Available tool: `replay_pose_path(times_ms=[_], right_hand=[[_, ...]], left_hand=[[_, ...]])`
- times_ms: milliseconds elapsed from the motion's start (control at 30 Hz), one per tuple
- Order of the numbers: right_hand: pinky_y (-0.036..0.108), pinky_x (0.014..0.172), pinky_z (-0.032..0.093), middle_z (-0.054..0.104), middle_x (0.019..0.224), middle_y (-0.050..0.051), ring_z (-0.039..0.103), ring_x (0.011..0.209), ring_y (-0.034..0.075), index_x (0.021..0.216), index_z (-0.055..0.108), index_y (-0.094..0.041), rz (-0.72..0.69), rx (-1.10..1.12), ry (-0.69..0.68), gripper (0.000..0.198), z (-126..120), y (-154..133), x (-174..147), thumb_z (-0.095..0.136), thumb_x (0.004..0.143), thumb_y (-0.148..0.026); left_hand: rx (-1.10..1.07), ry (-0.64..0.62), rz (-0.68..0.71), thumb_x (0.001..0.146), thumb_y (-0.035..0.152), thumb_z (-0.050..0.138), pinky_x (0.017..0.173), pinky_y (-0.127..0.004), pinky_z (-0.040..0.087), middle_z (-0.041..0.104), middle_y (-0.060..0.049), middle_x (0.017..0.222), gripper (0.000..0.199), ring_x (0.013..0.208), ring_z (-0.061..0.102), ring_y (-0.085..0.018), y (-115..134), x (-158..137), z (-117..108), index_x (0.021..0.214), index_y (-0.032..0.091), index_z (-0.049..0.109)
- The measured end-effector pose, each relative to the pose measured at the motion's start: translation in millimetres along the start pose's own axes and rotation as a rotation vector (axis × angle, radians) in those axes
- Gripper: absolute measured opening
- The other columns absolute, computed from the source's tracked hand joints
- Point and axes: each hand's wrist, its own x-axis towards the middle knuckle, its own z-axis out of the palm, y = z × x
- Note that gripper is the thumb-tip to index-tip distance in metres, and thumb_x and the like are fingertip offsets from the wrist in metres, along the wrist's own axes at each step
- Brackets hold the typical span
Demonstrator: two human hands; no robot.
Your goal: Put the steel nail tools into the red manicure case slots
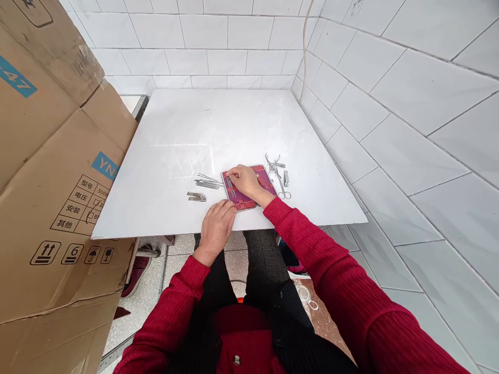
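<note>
A purple and red manicure case (246, 201) lies open on the white table. My left hand (217, 223) grips its near left corner, with the fingers closed at the edge. Over the case reaches my right hand (245, 182), its fingertips pinched at the upper left on a slim metal manicure tool (230, 183). The hand hides part of the case. Left of the case lie several thin metal tools (208, 184) and a pair of nail clippers (196, 197). To its right are large nippers (274, 163), partly blurred, a small nail clipper (286, 178) and small scissors (284, 192).
The white table (249, 119) meets tiled walls at the back and right. Large cardboard boxes (58, 156) stand close along the left side. A pale cable (305, 52) hangs in the back right corner. My legs are under the table's near edge.
</note>
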Motion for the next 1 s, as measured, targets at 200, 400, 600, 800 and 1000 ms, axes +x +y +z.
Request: replay_pose_path(times_ms=[200,400,600,800,1000], right_hand=[[0.035,0.091,0.053,0.078,0.104,0.006,0.069,0.097,0.021,0.095,0.081,-0.020,-0.015,-0.036,0.013,0.026,-1,1,-2,0.058,0.090,-0.009],[0.033,0.087,0.052,0.075,0.104,0.008,0.067,0.091,0.020,0.102,0.080,-0.018,-0.060,0.030,0.074,0.028,-9,1,-19,0.055,0.092,-0.009],[0.034,0.083,0.048,0.071,0.104,0.006,0.064,0.096,0.021,0.097,0.080,-0.022,-0.120,-0.025,0.113,0.029,-13,7,-60,0.055,0.092,-0.009],[0.041,0.087,0.040,0.071,0.100,0.009,0.060,0.101,0.025,0.100,0.081,-0.021,-0.170,-0.178,0.107,0.028,-15,5,-90,0.055,0.094,-0.012],[0.041,0.088,0.038,0.072,0.104,0.008,0.057,0.100,0.024,0.106,0.081,-0.023,-0.210,-0.148,0.076,0.041,-11,4,-91,0.046,0.094,-0.005]], left_hand=[[-0.007,-0.011,-0.006,0.105,0.018,0.047,0.103,-0.044,0.053,0.073,-0.007,0.123,0.023,0.123,0.063,-0.024,1,0,-2,0.111,0.021,0.069],[-0.005,-0.010,0.001,0.106,0.018,0.047,0.101,-0.043,0.053,0.073,-0.007,0.121,0.022,0.121,0.063,-0.025,2,1,-3,0.110,0.020,0.068],[-0.013,-0.003,-0.003,0.106,0.018,0.046,0.102,-0.043,0.053,0.073,-0.007,0.122,0.022,0.123,0.062,-0.024,2,1,-2,0.111,0.021,0.068],[-0.022,-0.018,-0.005,0.106,0.019,0.045,0.103,-0.045,0.053,0.073,-0.007,0.122,0.025,0.125,0.062,-0.025,3,2,-3,0.112,0.022,0.069],[-0.008,-0.009,0.003,0.105,0.018,0.046,0.104,-0.044,0.053,0.073,-0.007,0.122,0.023,0.125,0.062,-0.025,2,1,-2,0.110,0.021,0.068]])
